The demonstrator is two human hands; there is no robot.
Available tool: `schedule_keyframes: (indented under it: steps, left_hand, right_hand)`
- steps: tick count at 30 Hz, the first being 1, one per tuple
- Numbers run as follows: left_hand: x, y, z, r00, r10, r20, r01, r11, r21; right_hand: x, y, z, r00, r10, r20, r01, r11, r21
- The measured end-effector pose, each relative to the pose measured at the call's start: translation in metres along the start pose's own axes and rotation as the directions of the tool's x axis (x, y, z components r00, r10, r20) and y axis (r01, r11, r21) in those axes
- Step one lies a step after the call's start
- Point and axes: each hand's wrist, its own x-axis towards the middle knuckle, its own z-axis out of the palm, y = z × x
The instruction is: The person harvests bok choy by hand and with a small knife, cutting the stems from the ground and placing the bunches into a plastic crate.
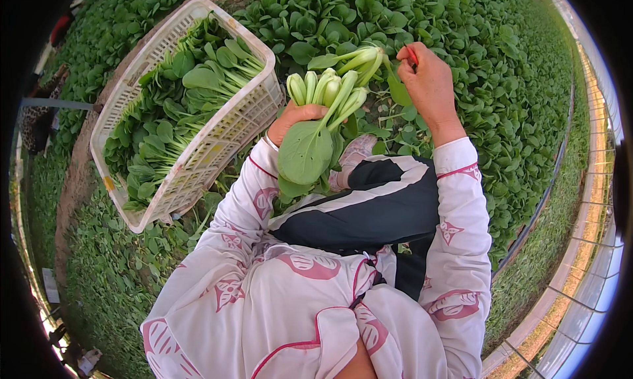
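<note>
My left hand (pixel 292 120) grips a bunch of bok choy (pixel 329 94) with pale stem bases upward and broad leaves hanging below. Just past the bunch is another bok choy plant (pixel 366 57), its root end pointing right; whether it rests on the bunch cannot be told. My right hand (pixel 429 84) is closed around a small red object (pixel 411 55), perhaps a tool handle, mostly hidden by the fingers. Beside that hand hangs a single green leaf (pixel 398 88), close to the plant's root end.
A white plastic crate (pixel 227 121) of cut bok choy stands to my left. Dense growing greens (pixel 509 107) spread ahead and right. My bent knee (pixel 366 201) and shoe (pixel 353 159) are below the bunch. A dirt strip (pixel 81 181) runs beyond the crate.
</note>
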Motion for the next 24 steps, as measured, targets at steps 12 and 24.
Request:
schedule_keyframes:
  steps: [12, 24]
  left_hand:
    - [0.01, -0.012, 0.007, 0.988, -0.15, 0.03, 0.153, 0.964, -0.216]
    - [-0.013, 0.04, 0.017, 0.955, 0.148, -0.257, -0.148, 0.989, 0.02]
  right_hand:
    - [0.006, -0.008, 0.004, 0.915, 0.151, 0.375, -0.351, 0.757, 0.552]
    - [0.008, 0.014, -0.005, 0.854, 0.297, 0.428, -0.509, 0.644, 0.57]
